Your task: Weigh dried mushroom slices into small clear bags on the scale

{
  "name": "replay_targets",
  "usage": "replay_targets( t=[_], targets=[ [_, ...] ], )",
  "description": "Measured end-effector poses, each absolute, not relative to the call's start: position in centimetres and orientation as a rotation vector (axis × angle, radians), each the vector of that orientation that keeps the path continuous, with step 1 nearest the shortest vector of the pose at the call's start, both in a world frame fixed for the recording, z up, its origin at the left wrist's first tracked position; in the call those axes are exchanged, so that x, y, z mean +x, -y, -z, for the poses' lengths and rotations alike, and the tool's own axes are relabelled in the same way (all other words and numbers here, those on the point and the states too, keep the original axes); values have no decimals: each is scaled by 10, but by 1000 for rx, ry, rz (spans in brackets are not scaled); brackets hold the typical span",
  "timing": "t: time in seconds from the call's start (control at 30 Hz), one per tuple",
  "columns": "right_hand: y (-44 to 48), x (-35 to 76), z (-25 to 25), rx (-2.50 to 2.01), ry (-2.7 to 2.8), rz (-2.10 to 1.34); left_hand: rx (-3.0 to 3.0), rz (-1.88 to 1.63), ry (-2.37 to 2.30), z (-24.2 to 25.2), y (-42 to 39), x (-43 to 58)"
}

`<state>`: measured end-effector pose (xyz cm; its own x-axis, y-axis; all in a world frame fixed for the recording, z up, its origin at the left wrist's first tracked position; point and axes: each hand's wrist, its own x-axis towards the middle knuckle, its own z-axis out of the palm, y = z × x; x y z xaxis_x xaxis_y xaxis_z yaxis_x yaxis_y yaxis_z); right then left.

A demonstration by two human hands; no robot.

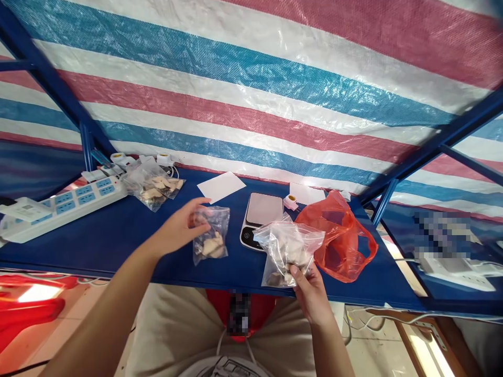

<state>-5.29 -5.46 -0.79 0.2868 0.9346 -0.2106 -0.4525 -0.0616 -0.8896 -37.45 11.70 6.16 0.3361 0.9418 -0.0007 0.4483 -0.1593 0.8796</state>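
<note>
My right hand pinches the lower right part of a clear zip bag with pale, off-white pieces inside; there may be more than one bag in this bundle. It is held over the front of a kitchen scale and hides part of the scale's panel. My left hand has its thumb over the upper left corner of a smaller clear plastic bag, with fingers partly behind the plastic. Several beige pieces lie in that bag, left of the scale. Beside my right hand a red plastic bag slumps open.
More clear bags of beige pieces lie at the back left, by a long white power strip. White paper and a small white plug-like item sit behind the scale. Blue frame bars and a striped sheet bound the blue table.
</note>
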Motion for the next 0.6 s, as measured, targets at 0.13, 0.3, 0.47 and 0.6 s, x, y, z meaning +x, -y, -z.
replay_targets(
  t=[0.13,0.3,0.47,0.6],
  targets=[
    [54,-53,9,-1122,583,-1239,1830,-709,-1417,-63,-147,-399],
    [57,-49,12,-1123,683,-1248,1970,-922,-1528,-80,-119,-367],
    [60,-46,17,-1137,765,-1242,1763,-735,-788,-86,-57,-299],
    [61,-47,20,-1118,798,-1237,1740,-656,-739,-78,-42,-266]
  ],
)
